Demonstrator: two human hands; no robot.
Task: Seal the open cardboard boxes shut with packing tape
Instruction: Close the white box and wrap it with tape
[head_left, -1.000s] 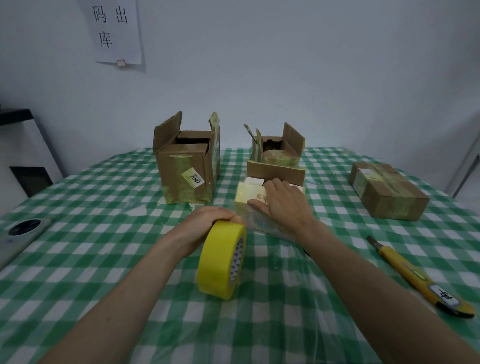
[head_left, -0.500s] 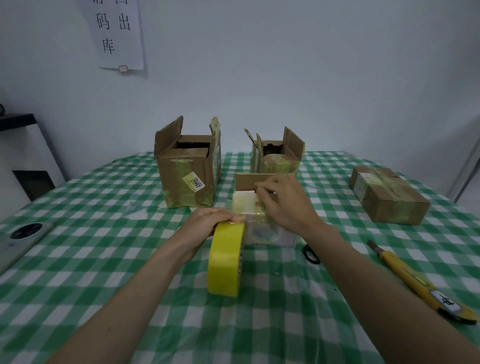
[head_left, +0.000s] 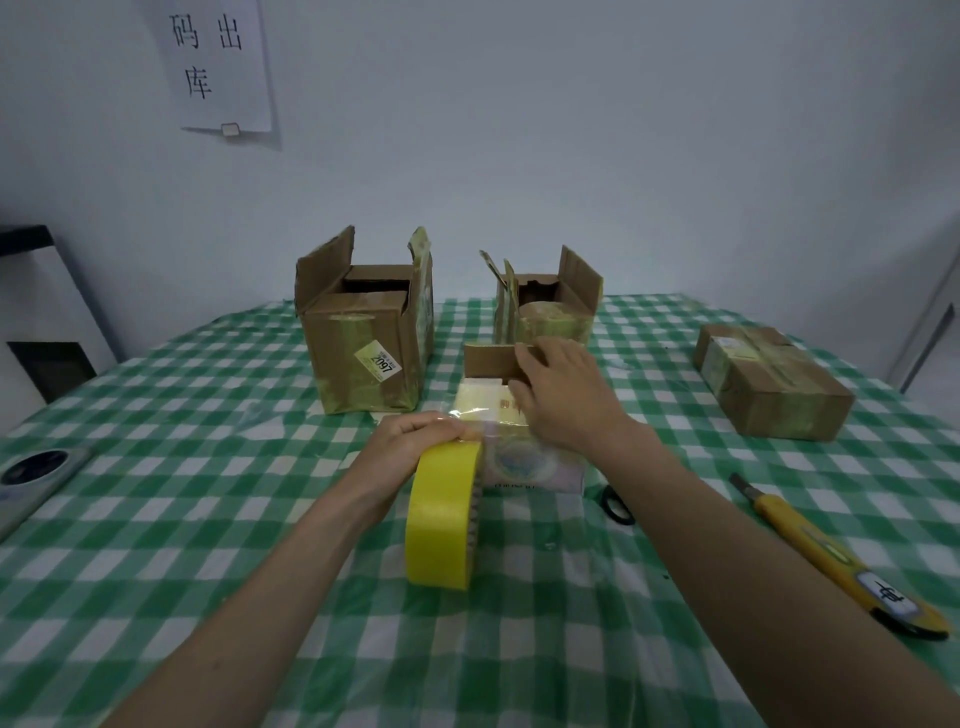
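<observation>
Checked table (head_left: 156, 519): left hand (head_left: 415, 441) grips tape roll (head_left: 441, 519); right hand (head_left: 566, 395) holds small box (head_left: 519, 462) flap, contents unclear.

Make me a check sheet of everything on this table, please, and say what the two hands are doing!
Surface: table under a green checked cloth, with clear plastic over it.
Job's things: yellow tape roll on edge; small box with its brown flap up; tall open box; smaller open box; taped shut box.
Clutter: yellow utility knife; black ring; phone at the left edge.
Hands: left hand grips the top of the tape roll; right hand holds the small box's flap.
Cables: nothing seen.
Surroundings: white wall; paper sign; white cabinet at left.
</observation>
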